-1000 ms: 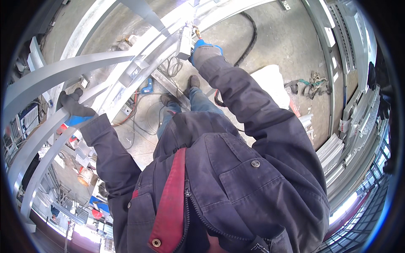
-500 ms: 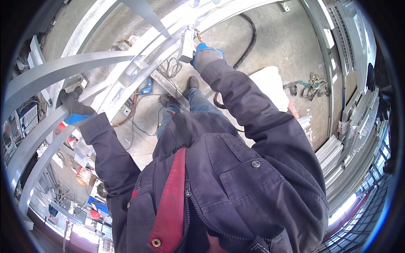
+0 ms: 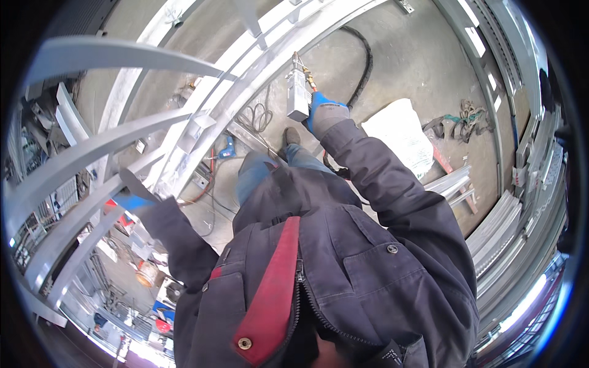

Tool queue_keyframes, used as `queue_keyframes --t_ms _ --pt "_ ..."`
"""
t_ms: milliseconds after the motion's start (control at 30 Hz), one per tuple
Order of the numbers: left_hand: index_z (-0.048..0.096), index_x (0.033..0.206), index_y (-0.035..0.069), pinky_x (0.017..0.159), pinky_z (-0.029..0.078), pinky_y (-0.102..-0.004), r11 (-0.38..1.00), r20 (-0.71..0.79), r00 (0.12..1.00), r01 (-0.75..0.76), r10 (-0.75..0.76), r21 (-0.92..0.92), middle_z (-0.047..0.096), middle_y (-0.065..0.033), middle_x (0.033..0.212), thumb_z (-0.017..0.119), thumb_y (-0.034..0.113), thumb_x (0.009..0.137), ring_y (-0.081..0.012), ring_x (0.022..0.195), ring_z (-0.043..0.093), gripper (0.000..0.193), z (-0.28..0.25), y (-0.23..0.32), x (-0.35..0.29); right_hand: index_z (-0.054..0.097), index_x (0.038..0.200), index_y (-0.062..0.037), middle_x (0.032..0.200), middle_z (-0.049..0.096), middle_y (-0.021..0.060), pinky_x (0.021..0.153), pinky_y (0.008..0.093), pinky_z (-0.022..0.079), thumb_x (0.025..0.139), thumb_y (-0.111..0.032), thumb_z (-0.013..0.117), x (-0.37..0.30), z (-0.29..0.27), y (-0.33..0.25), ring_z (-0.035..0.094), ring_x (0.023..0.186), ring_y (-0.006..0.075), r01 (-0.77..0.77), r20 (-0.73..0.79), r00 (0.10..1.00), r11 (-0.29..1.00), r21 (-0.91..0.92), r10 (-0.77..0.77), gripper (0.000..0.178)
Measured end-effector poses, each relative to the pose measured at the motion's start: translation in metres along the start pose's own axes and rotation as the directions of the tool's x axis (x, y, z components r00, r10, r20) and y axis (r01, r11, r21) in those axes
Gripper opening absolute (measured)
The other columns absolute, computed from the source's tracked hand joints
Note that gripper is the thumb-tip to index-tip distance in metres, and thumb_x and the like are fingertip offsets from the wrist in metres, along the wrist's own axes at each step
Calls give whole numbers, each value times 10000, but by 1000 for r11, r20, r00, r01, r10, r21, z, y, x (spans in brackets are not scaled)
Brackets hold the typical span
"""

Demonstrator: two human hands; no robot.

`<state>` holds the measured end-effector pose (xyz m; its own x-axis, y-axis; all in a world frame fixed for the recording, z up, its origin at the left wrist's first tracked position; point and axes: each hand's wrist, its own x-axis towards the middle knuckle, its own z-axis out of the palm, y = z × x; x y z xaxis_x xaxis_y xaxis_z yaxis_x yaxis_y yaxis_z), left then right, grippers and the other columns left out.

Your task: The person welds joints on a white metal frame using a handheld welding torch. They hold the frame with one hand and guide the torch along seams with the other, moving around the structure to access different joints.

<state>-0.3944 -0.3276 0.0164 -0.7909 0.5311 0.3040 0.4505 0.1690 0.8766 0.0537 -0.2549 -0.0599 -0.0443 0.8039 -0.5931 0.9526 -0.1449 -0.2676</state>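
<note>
My right hand (image 3: 323, 115), in a grey and blue glove, is closed round a welding gun (image 3: 299, 95). The gun has a boxy silver body, brass-coloured fittings and a thin tip pointing toward the far side. Its tip is close to the near edge of a pale metal frame (image 3: 230, 92); whether they touch I cannot tell. On the left, my left hand (image 3: 134, 191), in a dark and blue glove, is beside the curved grey metal bars (image 3: 92, 218) of the frame. Motion blurs its fingers.
Beneath the frame lie a blue power tool (image 3: 227, 148) and coiled cables (image 3: 256, 116). A thick black hose (image 3: 367, 64) curves across the floor. Right of my arm are a white sheet (image 3: 402, 135), tangled straps (image 3: 463, 121) and stacked metal profiles (image 3: 500, 227).
The welding gun and my right hand have moved right and nearer, away from the frame's beam. The bright glow at its tip is gone. My left hand has shifted nearer along the bars.
</note>
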Motion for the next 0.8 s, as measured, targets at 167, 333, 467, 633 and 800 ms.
queue_keyframes --t_ms 167,333,467,633,800 --pt "608 1298 -49 879 517 -344 867 272 883 -445 383 225 707 -111 1055 583 178 1032 -214 975 657 351 -12 49 -100 576 1201 -69 1002 745 204 827 466 559 882 -448 705 8 -15 18 732 950 375 -12 -35 999 999 33 13 512" --pt "634 1260 -52 925 536 -419 938 740 612 -339 278 -73 700 -212 1141 681 50 905 -350 1036 687 373 86 111 -169 613 1167 -69 984 745 203 789 465 570 900 -422 684 30 -25 11 734 932 378 14 -50 999 1000 -20 -15 448" --pt "407 1483 -74 1081 455 -424 935 584 730 -269 356 -233 587 -255 1350 692 96 943 -333 1244 596 634 186 160 -155 670 1109 -65 992 744 204 787 470 578 919 -357 644 53 -31 0 737 928 380 8 -27 1000 1000 29 -7 349" --pt "454 1328 -49 990 415 -320 903 445 850 -80 283 -422 530 -102 1170 668 106 966 -182 1068 495 448 276 196 -103 736 1145 -120 1011 779 108 757 426 587 940 -239 614 82 -49 -14 768 920 291 12 -2 1000 1000 -14 -12 267" --pt "444 1384 -70 999 436 -351 828 511 797 25 322 -560 634 -148 1155 727 259 945 -189 1045 574 618 311 202 -85 710 1175 -97 1037 769 150 794 439 596 924 -242 655 110 -62 -22 757 968 308 1 86 996 999 33 -4 295"
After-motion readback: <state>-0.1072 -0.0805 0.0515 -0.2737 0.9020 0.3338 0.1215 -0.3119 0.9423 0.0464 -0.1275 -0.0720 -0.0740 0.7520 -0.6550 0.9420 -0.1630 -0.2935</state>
